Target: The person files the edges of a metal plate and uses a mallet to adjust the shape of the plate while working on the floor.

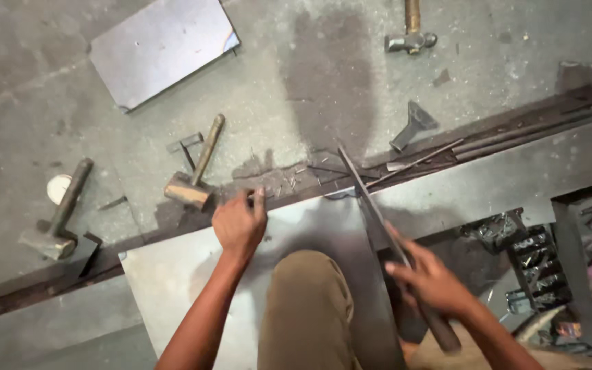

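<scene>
Your right hand (427, 277) clenched round long metal file (385, 229); blade angled over far edge of metal sheet (173, 274). Your left hand (240, 223) pinching sheet's far edge. Crate (539, 264) right of sheet holds dark metal bits. Hammer (196, 171) just beyond sheet, on floor; another hammer (59, 219) farther left.

Three hammers (196, 164) lie on the floor beyond the metal sheet (173, 274), and one more steel plate (162, 48) lies farther off.
</scene>
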Tool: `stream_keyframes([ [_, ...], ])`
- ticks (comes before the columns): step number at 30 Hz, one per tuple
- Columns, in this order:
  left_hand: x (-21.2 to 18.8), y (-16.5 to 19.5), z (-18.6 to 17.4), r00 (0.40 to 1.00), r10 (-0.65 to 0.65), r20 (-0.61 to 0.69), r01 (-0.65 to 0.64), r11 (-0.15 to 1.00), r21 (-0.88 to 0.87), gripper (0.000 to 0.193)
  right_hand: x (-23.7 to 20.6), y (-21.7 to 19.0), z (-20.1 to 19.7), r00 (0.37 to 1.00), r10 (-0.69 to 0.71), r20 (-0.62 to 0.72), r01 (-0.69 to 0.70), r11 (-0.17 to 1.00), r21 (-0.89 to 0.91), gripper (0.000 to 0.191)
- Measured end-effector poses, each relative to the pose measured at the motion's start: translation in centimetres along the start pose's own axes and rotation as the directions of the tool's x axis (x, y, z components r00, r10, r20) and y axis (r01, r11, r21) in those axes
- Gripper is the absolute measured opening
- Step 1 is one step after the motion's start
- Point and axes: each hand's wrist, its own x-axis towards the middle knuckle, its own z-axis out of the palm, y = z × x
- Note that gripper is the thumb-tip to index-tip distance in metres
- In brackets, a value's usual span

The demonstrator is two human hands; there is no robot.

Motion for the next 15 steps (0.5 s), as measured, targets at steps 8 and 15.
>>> stream_keyframes([
  [8,-0.6,-0.4,1.4,0.967,0.11,-0.23,-0.1,0.994,0.053,0.036,-1.1,-3.0,1.6,0.982,-0.181,-0.061,0.171,0.975,-0.144,0.078],
  [15,0.1,-0.1,0.2,0.997,-0.019,-0.081,0.02,1.0,0.009,0.044,-1.9,-8.5,4.3,0.993,0.054,-0.108,-0.074,0.978,-0.193,0.067],
])
